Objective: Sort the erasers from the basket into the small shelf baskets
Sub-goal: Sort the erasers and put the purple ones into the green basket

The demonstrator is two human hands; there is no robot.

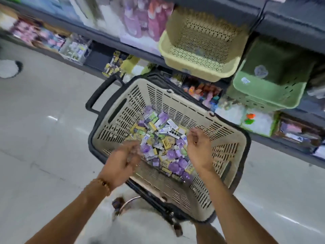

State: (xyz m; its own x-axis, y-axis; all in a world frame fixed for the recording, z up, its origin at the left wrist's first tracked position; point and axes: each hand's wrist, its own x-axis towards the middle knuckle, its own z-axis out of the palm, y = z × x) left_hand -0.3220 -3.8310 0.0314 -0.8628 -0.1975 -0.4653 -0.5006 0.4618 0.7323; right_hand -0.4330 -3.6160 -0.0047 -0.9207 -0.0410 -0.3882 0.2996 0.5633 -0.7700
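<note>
Both hands' fingers (pixel 131 152), loosely curled and empty, hover above basket's erasers (pixel 163 143).

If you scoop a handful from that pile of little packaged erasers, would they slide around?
Probably: the erasers lie loose and jumbled, so some would likely spill from a handful. Their wrappers look glossy, maybe slippery. Being small and boxy, they seem light and unlikely to roll.

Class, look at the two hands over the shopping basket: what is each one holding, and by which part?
Cannot be told: the left hand is blurred, and the right hand curls above the erasers with nothing visible.
</note>
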